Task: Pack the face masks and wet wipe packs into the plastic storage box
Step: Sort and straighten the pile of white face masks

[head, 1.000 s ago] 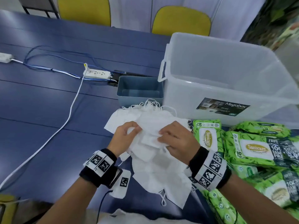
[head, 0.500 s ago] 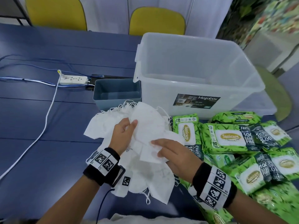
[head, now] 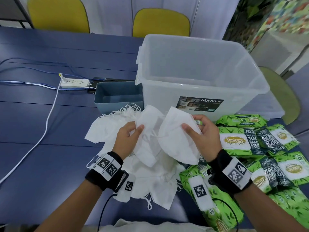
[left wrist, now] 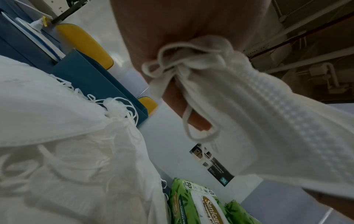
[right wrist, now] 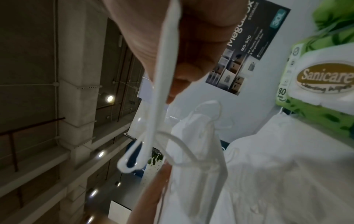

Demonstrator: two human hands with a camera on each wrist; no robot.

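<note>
Between the two hands, just above the loose heap, two white folded fabric face masks are being drawn apart: the right hand pinches one by its edge with thumb over the front and fingers behind, and the left hand pinches the other at its corner. The left wrist view shows an ear loop bunched around the left fingers, so I judge the step in hand to be separating single masks from the tangle. To do it well, keep each pinch on the stiff seam and not on the elastic, part the hands slowly, and watch the thin loop strung between the two masks; if it snags, shake it free before lifting, or the heap will trail along. Both masks are pale, soft and creased flat, with ribbed welded edges and thin white loops.

Below and towards the wrists lies the pile of white masks on the blue tabletop. Beyond the fingertips stands the large translucent plastic storage box, open-topped; nothing appears packed in it yet. Right of the right hand sprawl the green wet wipe packs, overlapping one another. Beyond the left hand sits a small grey-blue plastic bin, and further off a white power strip with its cable
</note>
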